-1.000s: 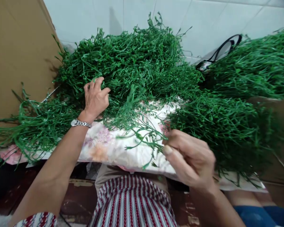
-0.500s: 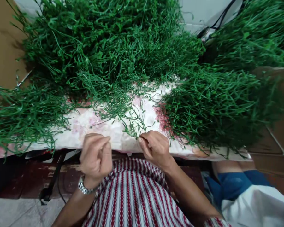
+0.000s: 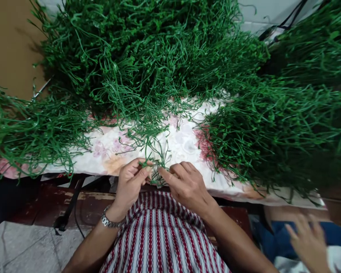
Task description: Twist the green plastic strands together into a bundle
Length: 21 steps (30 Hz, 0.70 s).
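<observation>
Thin green stems that look like artificial plant sprigs (image 3: pixel 156 146) lie in a small loose cluster at the cloth's front edge. My left hand (image 3: pixel 133 180), a metal watch on its wrist, pinches a green stem between thumb and forefinger at the cluster's left side. From the right, my right hand (image 3: pixel 186 184) reaches in with its fingers curled and its forefinger at the same stems; its thumb tip is mostly hidden. Both hands are close together above the table edge.
A large heap of green stems (image 3: pixel 147 57) covers the back. Smaller piles stand left (image 3: pixel 42 129) and right (image 3: pixel 261 132) on the flowered cloth (image 3: pixel 184 140). Brown cardboard (image 3: pixel 14 49) is at far left. At lower right is another person's blurred hand (image 3: pixel 308 239).
My left hand has moved right and forward from beside the stems and now pinches one. My right forefinger has straightened toward the cluster. Another person's hand has appeared at lower right.
</observation>
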Each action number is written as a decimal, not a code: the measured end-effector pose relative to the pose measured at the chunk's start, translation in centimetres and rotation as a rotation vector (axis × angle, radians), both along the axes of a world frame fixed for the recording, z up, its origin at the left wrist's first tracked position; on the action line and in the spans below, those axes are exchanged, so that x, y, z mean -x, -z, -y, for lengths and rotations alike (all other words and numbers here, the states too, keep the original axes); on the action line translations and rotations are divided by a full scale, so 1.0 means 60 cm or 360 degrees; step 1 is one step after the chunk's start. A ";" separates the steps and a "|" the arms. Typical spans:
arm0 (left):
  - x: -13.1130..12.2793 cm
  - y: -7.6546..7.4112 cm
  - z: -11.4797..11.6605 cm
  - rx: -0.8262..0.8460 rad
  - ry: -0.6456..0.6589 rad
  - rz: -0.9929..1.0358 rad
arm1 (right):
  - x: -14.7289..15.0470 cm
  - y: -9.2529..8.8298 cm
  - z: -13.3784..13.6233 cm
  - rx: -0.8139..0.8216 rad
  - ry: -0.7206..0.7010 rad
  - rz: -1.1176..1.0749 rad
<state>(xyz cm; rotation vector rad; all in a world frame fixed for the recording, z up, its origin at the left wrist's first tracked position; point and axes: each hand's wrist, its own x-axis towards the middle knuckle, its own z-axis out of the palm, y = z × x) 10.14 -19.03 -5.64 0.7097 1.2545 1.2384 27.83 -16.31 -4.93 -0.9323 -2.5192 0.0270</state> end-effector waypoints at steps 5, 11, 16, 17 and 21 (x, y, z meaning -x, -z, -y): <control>0.000 -0.013 -0.002 0.0054 -0.0069 0.0143 | -0.002 -0.011 -0.010 -0.0205 0.0013 -0.0160; 0.005 -0.025 0.015 -0.0383 -0.0336 -0.0492 | -0.001 -0.049 -0.006 -0.0278 -0.0141 -0.0118; 0.006 -0.055 0.038 -0.1320 -0.0001 -0.1757 | 0.007 -0.073 -0.005 -0.0164 -0.0286 0.0106; 0.006 -0.056 0.038 -0.1386 0.0199 -0.1835 | 0.009 -0.075 -0.005 -0.0152 -0.0305 0.0115; 0.008 -0.040 0.029 -0.1328 0.0407 -0.2025 | 0.016 -0.076 -0.006 -0.0096 -0.0286 0.0160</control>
